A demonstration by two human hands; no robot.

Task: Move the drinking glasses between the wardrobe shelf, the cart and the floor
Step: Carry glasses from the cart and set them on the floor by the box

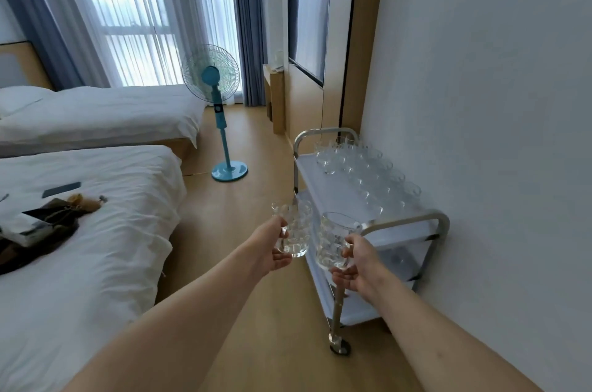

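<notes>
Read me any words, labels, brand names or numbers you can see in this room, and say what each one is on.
None can be read.
Turquoise standing fan: its round control panel shows marks too small to read.
Clear dimpled glass mugs in the left hand and right hand: no print visible.
Steel cart: no label visible.

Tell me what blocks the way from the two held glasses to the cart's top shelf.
Only the cart's near handle rail stands between the glasses and the top shelf; the shelf's left side is bare.
</notes>
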